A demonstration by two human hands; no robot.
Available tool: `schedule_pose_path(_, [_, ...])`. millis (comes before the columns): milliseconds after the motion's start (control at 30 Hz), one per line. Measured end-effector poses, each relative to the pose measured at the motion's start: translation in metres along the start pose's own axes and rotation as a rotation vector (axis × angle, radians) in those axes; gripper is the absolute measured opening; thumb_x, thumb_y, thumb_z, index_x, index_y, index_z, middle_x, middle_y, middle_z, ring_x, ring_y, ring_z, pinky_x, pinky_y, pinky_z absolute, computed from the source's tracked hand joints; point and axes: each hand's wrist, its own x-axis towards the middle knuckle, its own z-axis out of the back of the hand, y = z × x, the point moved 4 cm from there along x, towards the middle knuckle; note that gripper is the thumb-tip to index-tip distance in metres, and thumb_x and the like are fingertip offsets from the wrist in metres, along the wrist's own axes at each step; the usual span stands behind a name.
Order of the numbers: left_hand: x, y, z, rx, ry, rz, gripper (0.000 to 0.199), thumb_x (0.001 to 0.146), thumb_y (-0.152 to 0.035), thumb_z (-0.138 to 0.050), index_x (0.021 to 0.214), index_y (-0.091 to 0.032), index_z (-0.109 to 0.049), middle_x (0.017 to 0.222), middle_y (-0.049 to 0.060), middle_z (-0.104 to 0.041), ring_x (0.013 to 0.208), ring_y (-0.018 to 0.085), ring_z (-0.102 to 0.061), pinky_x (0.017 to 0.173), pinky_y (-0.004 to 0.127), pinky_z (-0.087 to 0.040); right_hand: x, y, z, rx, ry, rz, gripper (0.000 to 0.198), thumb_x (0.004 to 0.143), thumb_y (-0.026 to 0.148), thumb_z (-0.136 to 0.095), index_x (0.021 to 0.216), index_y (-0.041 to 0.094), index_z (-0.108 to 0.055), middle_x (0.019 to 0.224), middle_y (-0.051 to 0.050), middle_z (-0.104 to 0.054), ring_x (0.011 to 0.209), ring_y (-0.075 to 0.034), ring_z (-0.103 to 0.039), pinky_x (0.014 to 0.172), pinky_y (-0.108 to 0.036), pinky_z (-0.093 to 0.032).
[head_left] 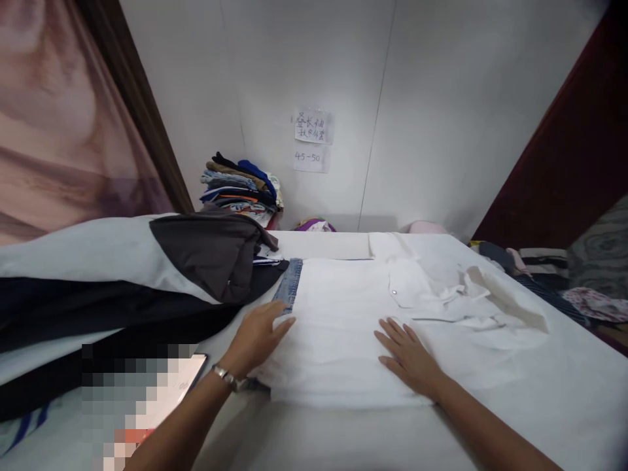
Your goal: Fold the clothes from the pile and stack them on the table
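A white garment (338, 327) lies spread on the white-covered table, with a snap-buttoned pocket (403, 286) and creased, bunched cloth toward its right end. Blue denim (293, 281) shows along its left edge. My left hand (258, 337), with a metal bracelet at the wrist, rests on that left edge, thumb apart from the fingers; part of the fingers is hard to see. Flat on the white cloth, below the pocket, lies my right hand (409, 356) with its fingers spread.
Dark and grey clothes (210, 255) are heaped at left. Behind them stands a folded stack (240, 186) against the wall. Handwritten paper signs (313, 140) hang above. More clothes (544, 261) lie past the table's right edge. A pinkish curtain (63, 118) hangs at left.
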Motion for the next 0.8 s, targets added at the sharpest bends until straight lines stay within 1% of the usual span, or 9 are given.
schedule_pose_path(67, [0.028,-0.004,0.009,0.064,0.016,-0.022,0.044,0.089,-0.047,-0.046,0.119,-0.019,-0.063,0.13,0.011,-0.063,0.122,0.026,-0.056,0.104,0.038,-0.041,0.0,0.001,0.001,0.034,0.0,-0.009,0.056,0.097,0.054,-0.035,0.148,0.03,-0.036,0.159,-0.005,-0.02,0.147,-0.026,-0.013,0.117,-0.055,-0.012])
schedule_pose_path(133, [0.059,-0.005,0.006,0.113,0.039,-0.043,0.042,0.089,-0.043,-0.047,0.118,-0.018,-0.063,0.132,0.012,-0.061,0.125,0.027,-0.053,0.105,0.037,-0.039,-0.001,0.0,0.003,0.103,0.005,-0.013,0.056,0.095,0.054,-0.039,0.146,0.03,-0.039,0.158,-0.005,-0.022,0.147,-0.027,-0.014,0.117,-0.056,-0.011])
schedule_pose_path(200, [0.091,-0.003,-0.008,0.153,0.079,-0.056,0.042,0.089,-0.041,-0.047,0.121,-0.017,-0.06,0.134,0.013,-0.059,0.125,0.026,-0.053,0.103,0.037,-0.04,0.001,-0.005,0.008,0.22,0.003,-0.011,0.055,0.092,0.054,-0.046,0.142,0.03,-0.046,0.156,-0.005,-0.029,0.146,-0.029,-0.019,0.117,-0.057,-0.014])
schedule_pose_path(267, [0.119,0.002,-0.026,0.188,0.118,-0.062,0.045,0.089,-0.039,-0.046,0.124,-0.015,-0.058,0.136,0.013,-0.057,0.125,0.026,-0.052,0.103,0.037,-0.04,0.007,-0.018,0.019,0.378,-0.065,-0.03,0.051,0.09,0.054,-0.051,0.134,0.029,-0.056,0.149,-0.006,-0.042,0.142,-0.029,-0.03,0.116,-0.056,-0.02])
schedule_pose_path(333, [0.142,0.009,-0.042,0.214,0.138,-0.059,0.046,0.089,-0.037,-0.045,0.127,-0.014,-0.056,0.138,0.014,-0.055,0.128,0.026,-0.049,0.105,0.038,-0.039,0.019,-0.043,0.039,0.517,-0.224,-0.093,0.046,0.087,0.053,-0.054,0.123,0.027,-0.066,0.14,-0.007,-0.054,0.134,-0.029,-0.044,0.113,-0.051,-0.03])
schedule_pose_path(400, [0.161,0.015,-0.055,0.23,0.138,-0.056,0.045,0.089,-0.034,-0.044,0.128,-0.013,-0.056,0.14,0.014,-0.053,0.131,0.026,-0.046,0.108,0.038,-0.036,0.035,-0.077,0.063,0.59,-0.402,-0.202,0.042,0.084,0.051,-0.057,0.113,0.024,-0.071,0.128,-0.008,-0.064,0.123,-0.029,-0.055,0.107,-0.048,-0.04])
schedule_pose_path(533, [0.188,0.024,-0.073,0.258,0.125,-0.047,0.044,0.089,-0.027,-0.04,0.129,-0.014,-0.055,0.141,0.014,-0.052,0.133,0.025,-0.044,0.11,0.039,-0.034,0.076,-0.156,0.105,0.617,-0.601,-0.551,0.034,0.08,0.042,-0.061,0.103,0.021,-0.074,0.111,-0.008,-0.072,0.107,-0.028,-0.065,0.096,-0.043,-0.048])
schedule_pose_path(667, [0.208,0.033,-0.087,0.272,0.122,-0.029,0.047,0.089,-0.022,-0.037,0.133,-0.014,-0.052,0.145,0.015,-0.048,0.136,0.027,-0.039,0.11,0.042,-0.032,0.117,-0.217,0.122,0.562,-0.65,-0.717,0.037,0.084,0.035,-0.057,0.113,0.018,-0.069,0.122,-0.011,-0.067,0.117,-0.028,-0.059,0.1,-0.042,-0.045])
schedule_pose_path(800, [0.223,0.043,-0.1,0.28,0.153,0.003,0.05,0.087,-0.02,-0.037,0.136,-0.018,-0.049,0.144,0.012,-0.049,0.137,0.026,-0.038,0.111,0.046,-0.029,0.147,-0.258,0.113,0.509,-0.611,-0.862,0.036,0.088,0.036,-0.058,0.117,0.015,-0.065,0.129,-0.014,-0.061,0.122,-0.031,-0.054,0.102,-0.046,-0.043])
